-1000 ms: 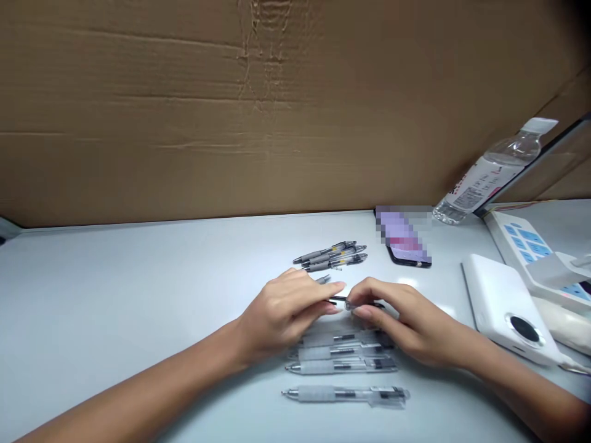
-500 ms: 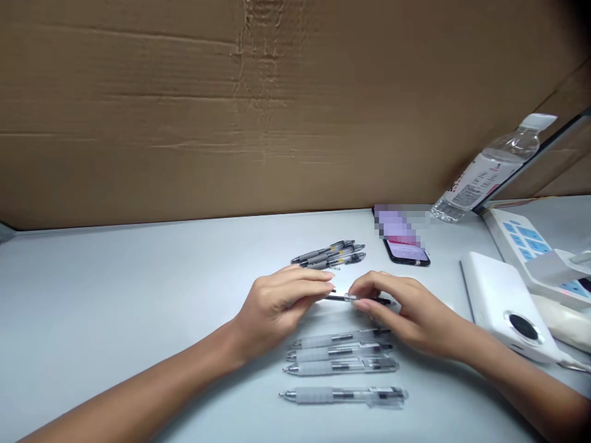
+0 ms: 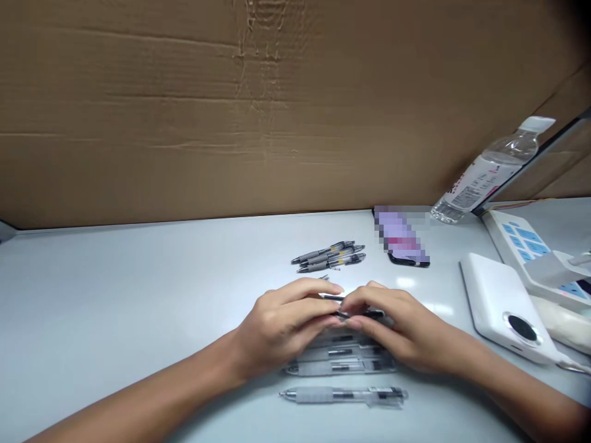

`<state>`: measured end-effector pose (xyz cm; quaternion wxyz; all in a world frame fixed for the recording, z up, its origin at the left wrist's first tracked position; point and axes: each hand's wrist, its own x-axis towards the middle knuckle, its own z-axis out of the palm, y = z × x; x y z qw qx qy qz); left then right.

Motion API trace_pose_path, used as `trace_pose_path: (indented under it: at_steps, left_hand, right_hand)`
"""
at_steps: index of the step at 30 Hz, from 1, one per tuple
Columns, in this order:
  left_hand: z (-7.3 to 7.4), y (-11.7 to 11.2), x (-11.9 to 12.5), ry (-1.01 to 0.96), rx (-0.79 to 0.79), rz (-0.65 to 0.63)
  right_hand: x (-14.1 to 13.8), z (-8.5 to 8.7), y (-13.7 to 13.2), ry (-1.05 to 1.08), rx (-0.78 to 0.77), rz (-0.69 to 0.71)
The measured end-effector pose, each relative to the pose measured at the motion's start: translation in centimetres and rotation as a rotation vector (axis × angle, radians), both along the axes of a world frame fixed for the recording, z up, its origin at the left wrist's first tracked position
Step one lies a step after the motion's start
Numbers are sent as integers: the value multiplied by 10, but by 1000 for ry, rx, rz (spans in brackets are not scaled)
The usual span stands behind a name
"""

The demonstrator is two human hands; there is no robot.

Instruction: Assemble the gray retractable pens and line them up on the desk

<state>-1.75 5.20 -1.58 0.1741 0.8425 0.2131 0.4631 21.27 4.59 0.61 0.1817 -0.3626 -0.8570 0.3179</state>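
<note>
My left hand (image 3: 286,317) and my right hand (image 3: 397,320) meet fingertip to fingertip above the table. Both are closed in a pinch on a slim pen (image 3: 375,314), whose dark end shows under my right fingers; most of it is hidden. A thin black stick like a pen refill (image 3: 333,298) shows just behind the fingertips; I cannot tell whether it is held. Below and partly under the hands lie several clear pens with frosted grips, the nearest pen (image 3: 344,395) apart from the others. Beyond the hands sit three grey-grip pens (image 3: 330,263) in a bunch.
To the right lie a phone (image 3: 406,246), a white power bank (image 3: 503,307) with a cable, and a power strip (image 3: 519,237) with a plug in it. A water bottle (image 3: 492,169) leans at the back right. A cardboard wall (image 3: 184,123) closes off the table's far side.
Both hands have moved slightly nearer to me and closer together, so their fingertips now meet. They now cover more of the clear pens, and the black stick shows behind them.
</note>
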Motion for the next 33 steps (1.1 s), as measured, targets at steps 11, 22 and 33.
trace_pose_path:
  at_steps: [11,22,33]
  left_hand:
    - [1,3,-1,83,120,-116]
    - [-1,14,-7,329,-145,228]
    - [-6,13,-5,480,-231,208]
  right_hand:
    - [1,-5,-2,156,28,-28]
    - [18,6,11,-163,38,-102]
    - [20,-3,13,-376,37,-63]
